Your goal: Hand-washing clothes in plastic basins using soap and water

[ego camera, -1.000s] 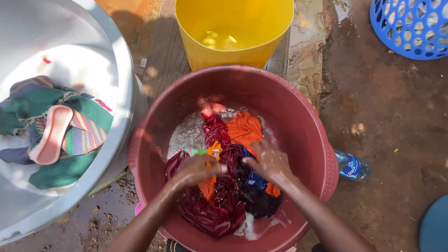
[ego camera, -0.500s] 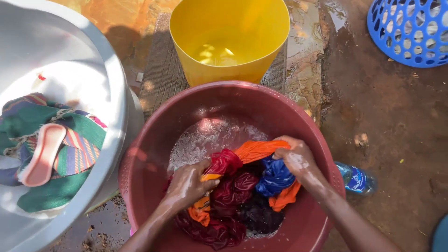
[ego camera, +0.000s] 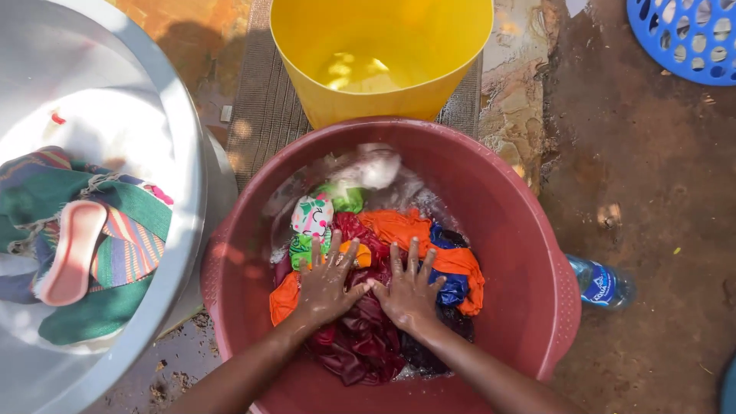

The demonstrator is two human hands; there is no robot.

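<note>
Left hand (ego camera: pixel 326 280) and right hand (ego camera: pixel 410 291): flat, fingers spread, pressing wet clothes (ego camera: pixel 368 337) at centre of red basin (ego camera: pixel 529 253). Bare muddy ground (ego camera: pixel 652 169). Yellow bucket (ego camera: pixel 379 54) at far rim, bottle (ego camera: pixel 602 282) right, metal basin (ego camera: pixel 176 153) left.

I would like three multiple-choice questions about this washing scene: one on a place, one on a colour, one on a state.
1. Where does the plastic bottle lie?
A. inside the yellow bucket
B. on the ground beside the red basin
C. in the blue basket

2. What colour is the bucket above the red basin?
A. yellow
B. green
C. white

3. How are both hands?
A. lifted in the air
B. holding the bottle
C. flat on the wet clothes

Answers: 1 B, it touches the ground at the basin's right. 2 A, its wall is yellow. 3 C, left hand and right hand press the wet clothes, fingers spread.
</note>
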